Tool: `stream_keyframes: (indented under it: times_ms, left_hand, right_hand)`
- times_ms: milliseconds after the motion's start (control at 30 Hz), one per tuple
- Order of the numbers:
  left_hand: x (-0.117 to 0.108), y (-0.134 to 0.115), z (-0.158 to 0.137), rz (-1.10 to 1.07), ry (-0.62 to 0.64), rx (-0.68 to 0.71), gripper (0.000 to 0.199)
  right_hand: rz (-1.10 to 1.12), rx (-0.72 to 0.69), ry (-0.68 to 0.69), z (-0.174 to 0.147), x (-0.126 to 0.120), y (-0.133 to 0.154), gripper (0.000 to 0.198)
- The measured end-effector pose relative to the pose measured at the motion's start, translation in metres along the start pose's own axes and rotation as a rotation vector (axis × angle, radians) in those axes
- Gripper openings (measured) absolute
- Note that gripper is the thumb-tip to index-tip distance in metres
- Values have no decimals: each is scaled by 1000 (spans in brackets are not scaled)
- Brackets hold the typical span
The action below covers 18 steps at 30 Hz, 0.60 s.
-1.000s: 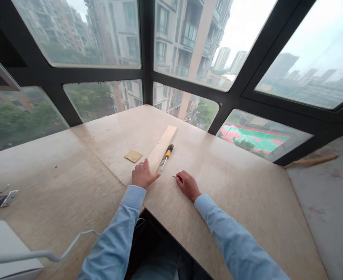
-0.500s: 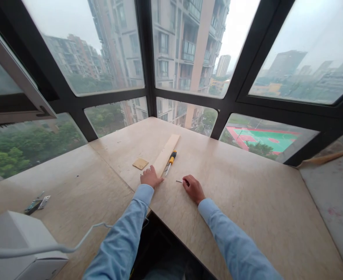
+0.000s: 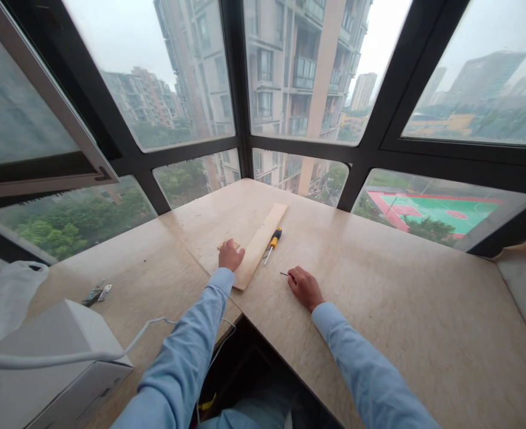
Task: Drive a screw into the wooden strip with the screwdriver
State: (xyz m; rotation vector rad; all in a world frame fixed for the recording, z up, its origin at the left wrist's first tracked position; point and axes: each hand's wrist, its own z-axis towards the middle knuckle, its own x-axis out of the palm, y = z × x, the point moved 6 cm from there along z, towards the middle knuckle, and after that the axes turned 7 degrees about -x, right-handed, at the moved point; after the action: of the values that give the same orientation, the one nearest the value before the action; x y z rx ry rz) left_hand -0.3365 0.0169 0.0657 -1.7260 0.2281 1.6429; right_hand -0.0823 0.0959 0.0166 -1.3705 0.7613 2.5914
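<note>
My left hand (image 3: 230, 257) lies over the small square piece of wood (image 3: 222, 245), covering its near part, with thumb and fingers apart. Just right of that hand a long, narrow wooden board (image 3: 263, 244) rests flat on the tabletop. Beside the board's right edge is a screwdriver (image 3: 274, 240) with a yellow and black handle, its shaft pointing towards me. My right hand (image 3: 305, 287) rests low over the tabletop, fingers closed on a thin metal screw (image 3: 283, 273) that sticks out to the left.
Metal hardware (image 3: 97, 294) lies on the left of the tabletop (image 3: 392, 298). A white box (image 3: 57, 357), a plastic bag (image 3: 10, 298) and a white cable (image 3: 140, 336) are at the near left. A dark gap (image 3: 249, 357) opens in front of me; windows border the far edges.
My left hand has left the long board and moved left onto the small wood square. My right hand still holds the screw. The whole view has shifted slightly.
</note>
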Motion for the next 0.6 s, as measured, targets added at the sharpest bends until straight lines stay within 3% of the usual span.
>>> stream_keyframes:
  times_ms: [133, 200, 267, 400, 600]
  left_hand:
    - [-11, 28, -24, 37, -151, -131, 48]
    - [-9, 42, -39, 79, -124, -206, 51]
    - [0, 51, -53, 122, -9, -234, 50]
    - [15, 56, -69, 129, 168, -100, 41]
    - [23, 68, -84, 145, 175, -7, 59]
  right_hand:
    - [-39, -20, 40, 0, 1, 3, 15]
    - [-41, -16, 46, 0, 1, 4, 14]
    - [-40, -23, 51, 0, 0, 4, 14]
    - [-47, -29, 52, 0, -1, 5, 14]
    - [-42, -14, 60, -1, 2, 2, 14]
